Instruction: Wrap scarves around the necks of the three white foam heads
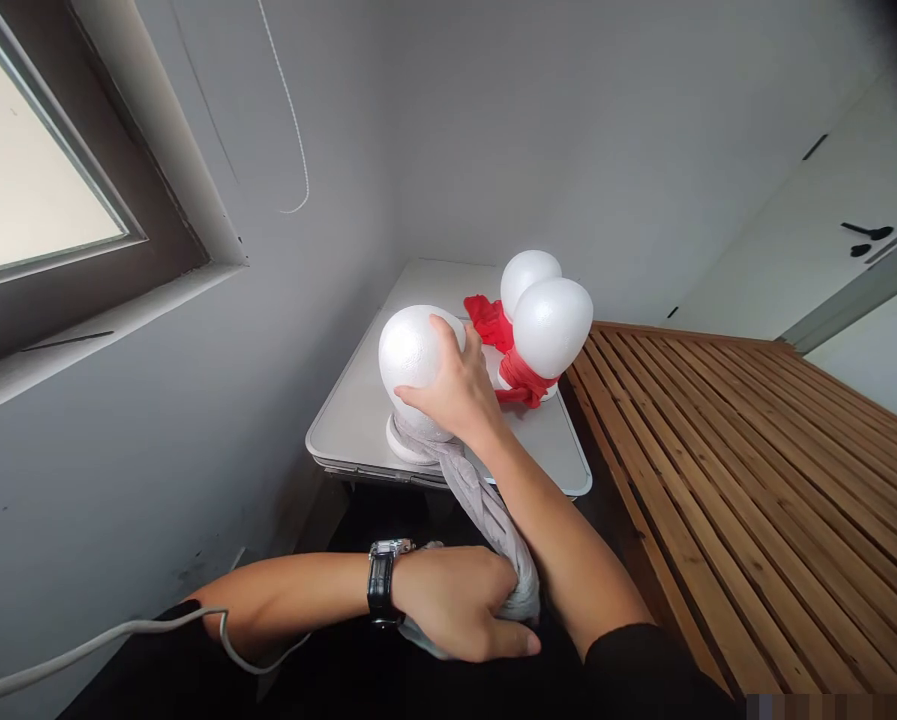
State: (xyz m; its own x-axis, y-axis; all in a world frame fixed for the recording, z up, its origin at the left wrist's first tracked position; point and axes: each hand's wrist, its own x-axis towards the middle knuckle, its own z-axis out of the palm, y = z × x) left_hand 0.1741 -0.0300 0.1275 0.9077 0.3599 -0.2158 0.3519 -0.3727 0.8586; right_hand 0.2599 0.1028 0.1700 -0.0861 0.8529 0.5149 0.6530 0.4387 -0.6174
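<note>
A white foam mannequin head (407, 345) stands on the near part of a small table (350, 410). My right hand (455, 385) grips its side, fingers and thumb spread over the surface. Around its neck runs a grey scarf (474, 490), which stretches down towards me as a twisted length. Close to my body, my left hand (455, 605), wearing a black watch (382, 585), is closed round the scarf's lower part. Beyond are two more white foam heads, a nearer one (553, 325) with a red scarf (527, 378) round its neck and a farther one (527, 275) partly hidden.
A slatted wooden bed base (748, 460) lies right of the table. On the left are a wall and a window (43, 150) with a hanging bead cord (290, 105). A white cable (95, 640) crosses my left arm. The door handle (868, 232) is far right.
</note>
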